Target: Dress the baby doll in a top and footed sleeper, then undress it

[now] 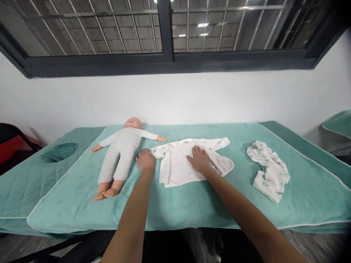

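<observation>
Left hand touches 1 sleeve; right hand lies on the shirt.

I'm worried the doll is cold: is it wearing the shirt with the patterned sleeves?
No, that shirt lies spread out on the green cover beside the doll, with the right hand resting on it.

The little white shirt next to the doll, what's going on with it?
A person has both hands on the white shirt, which lies spread on the green cover. The left hand is at the end of one sleeve, and the right hand rests open on the front. The doll lies to the left, and a crumpled patterned garment lies to the right.
</observation>
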The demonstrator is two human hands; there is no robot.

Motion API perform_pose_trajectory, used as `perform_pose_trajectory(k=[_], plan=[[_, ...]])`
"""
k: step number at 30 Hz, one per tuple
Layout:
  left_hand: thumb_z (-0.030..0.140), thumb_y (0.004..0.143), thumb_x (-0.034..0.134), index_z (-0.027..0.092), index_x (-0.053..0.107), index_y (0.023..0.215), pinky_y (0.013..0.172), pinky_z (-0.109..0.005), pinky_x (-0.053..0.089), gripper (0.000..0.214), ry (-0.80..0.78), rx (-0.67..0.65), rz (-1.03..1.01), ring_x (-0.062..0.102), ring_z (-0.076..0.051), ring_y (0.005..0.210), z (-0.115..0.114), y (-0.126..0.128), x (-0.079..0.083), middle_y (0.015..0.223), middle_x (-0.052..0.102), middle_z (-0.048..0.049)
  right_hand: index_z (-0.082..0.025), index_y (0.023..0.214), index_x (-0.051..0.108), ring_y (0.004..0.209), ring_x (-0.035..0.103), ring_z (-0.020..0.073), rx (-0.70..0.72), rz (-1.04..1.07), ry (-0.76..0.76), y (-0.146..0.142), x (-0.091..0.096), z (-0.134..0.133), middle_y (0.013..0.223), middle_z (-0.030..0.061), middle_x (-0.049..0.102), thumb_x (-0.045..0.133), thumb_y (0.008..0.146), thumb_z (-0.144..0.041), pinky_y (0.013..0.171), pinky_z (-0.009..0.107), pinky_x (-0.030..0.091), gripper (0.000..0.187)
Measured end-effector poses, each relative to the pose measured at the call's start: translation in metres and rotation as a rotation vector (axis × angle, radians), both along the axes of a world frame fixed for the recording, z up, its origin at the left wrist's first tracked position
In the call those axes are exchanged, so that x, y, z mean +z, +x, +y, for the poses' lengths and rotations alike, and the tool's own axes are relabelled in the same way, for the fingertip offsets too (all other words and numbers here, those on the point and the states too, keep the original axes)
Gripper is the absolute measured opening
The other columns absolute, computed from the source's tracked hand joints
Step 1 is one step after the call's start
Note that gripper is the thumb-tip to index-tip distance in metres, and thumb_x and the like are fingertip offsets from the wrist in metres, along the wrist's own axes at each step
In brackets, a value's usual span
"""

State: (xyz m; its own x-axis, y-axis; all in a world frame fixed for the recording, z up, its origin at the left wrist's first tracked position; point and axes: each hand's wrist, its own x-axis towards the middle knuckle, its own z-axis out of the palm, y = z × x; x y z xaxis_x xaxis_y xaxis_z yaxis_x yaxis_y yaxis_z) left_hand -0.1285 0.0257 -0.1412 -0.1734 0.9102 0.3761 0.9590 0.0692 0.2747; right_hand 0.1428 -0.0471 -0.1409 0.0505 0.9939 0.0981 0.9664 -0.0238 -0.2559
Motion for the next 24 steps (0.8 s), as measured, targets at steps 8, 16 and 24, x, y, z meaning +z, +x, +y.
perform_pose_trajectory(k=[8, 16, 24], plan=[[0.014, 0.089, 0.037, 0.017, 0.06, 0.111, 0.101, -0.046, 0.034, 0.032, 0.014, -0.032, -0.029, 0.051, -0.03, 0.122, -0.004, 0.0, 0.003, 0.117, 0.065, -0.0166, -0.002, 0.151, 0.03, 0.145, 0.029, 0.0294, -0.144, -0.049, 0.007, 0.03, -0.005, -0.028, 0.156, 0.0197, 0.034, 0.027, 0.099, -0.054, 0.116, 0.043, 0.023, 0.073], [0.011, 0.088, 0.037, 0.018, 0.058, 0.124, 0.117, -0.045, 0.026, 0.043, 0.093, -0.169, -0.069, 0.04, -0.023, 0.14, -0.022, -0.005, 0.005, 0.143, 0.055, -0.0091, -0.009, 0.151, 0.033, 0.15, 0.016, 0.0267, 0.35, 0.062, -0.021, 0.02, 0.003, -0.06, 0.161, 0.0156, 0.021, 0.034, 0.099, -0.051, 0.121, 0.045, 0.016, 0.067], [0.016, 0.091, 0.038, 0.016, 0.057, 0.126, 0.118, -0.046, 0.03, 0.04, 0.32, -0.379, -0.08, 0.036, -0.025, 0.143, -0.016, -0.066, 0.055, 0.144, 0.052, -0.0104, -0.026, 0.123, 0.062, 0.122, 0.058, 0.0258, 0.373, 0.829, -0.09, -0.042, 0.051, 0.03, 0.131, 0.0066, 0.064, 0.046, 0.093, -0.059, 0.107, 0.046, 0.043, 0.047]])
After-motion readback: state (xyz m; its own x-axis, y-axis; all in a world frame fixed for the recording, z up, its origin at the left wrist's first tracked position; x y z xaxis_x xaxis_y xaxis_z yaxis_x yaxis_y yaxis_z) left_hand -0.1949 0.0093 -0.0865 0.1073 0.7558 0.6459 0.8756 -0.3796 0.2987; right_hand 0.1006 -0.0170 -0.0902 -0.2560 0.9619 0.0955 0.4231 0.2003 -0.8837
